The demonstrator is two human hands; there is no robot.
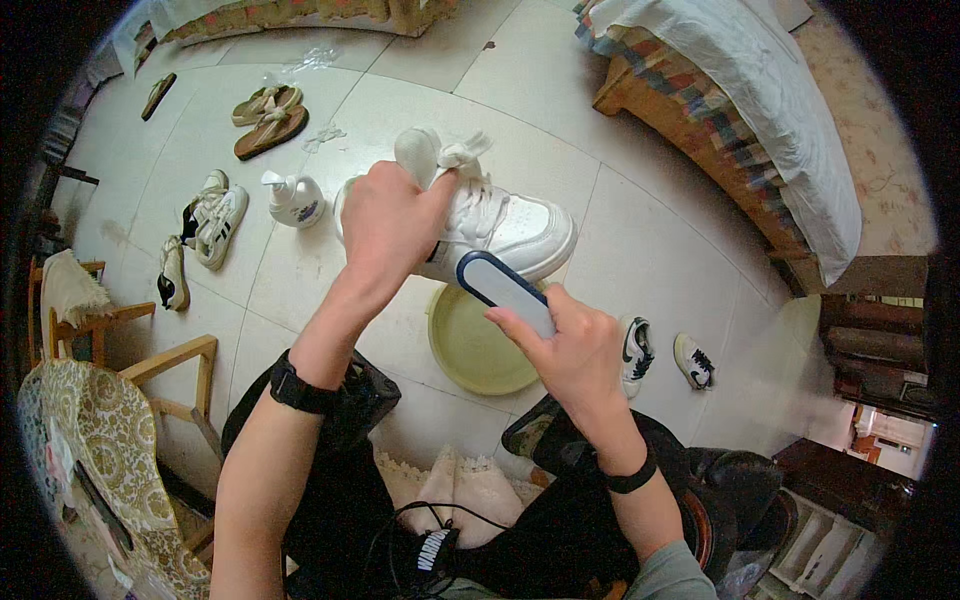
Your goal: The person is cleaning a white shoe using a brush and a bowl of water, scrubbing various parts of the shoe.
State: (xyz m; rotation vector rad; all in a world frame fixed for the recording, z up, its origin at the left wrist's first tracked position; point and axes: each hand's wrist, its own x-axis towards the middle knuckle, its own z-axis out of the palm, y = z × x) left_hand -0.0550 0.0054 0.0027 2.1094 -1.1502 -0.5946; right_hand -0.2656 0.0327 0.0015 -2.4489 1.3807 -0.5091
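Note:
My left hand grips a white lace-up sneaker by its ankle opening, thumb near the tied laces. The shoe is held up above the floor, its toe pointing right. In my right hand is a brush with a pale grey back and a dark blue rim. Its bristle side is turned away from me, and its tip is close to the sneaker's lower side; whether they touch I cannot tell. Below both lies a round yellow-green basin, partly covered by the shoe, brush and right hand.
A white pump bottle stands left of the sneaker. Sandals and several sneakers lie on the tiled floor. More shoes are at right. A wooden bed, a chair and a cloth-covered table flank me.

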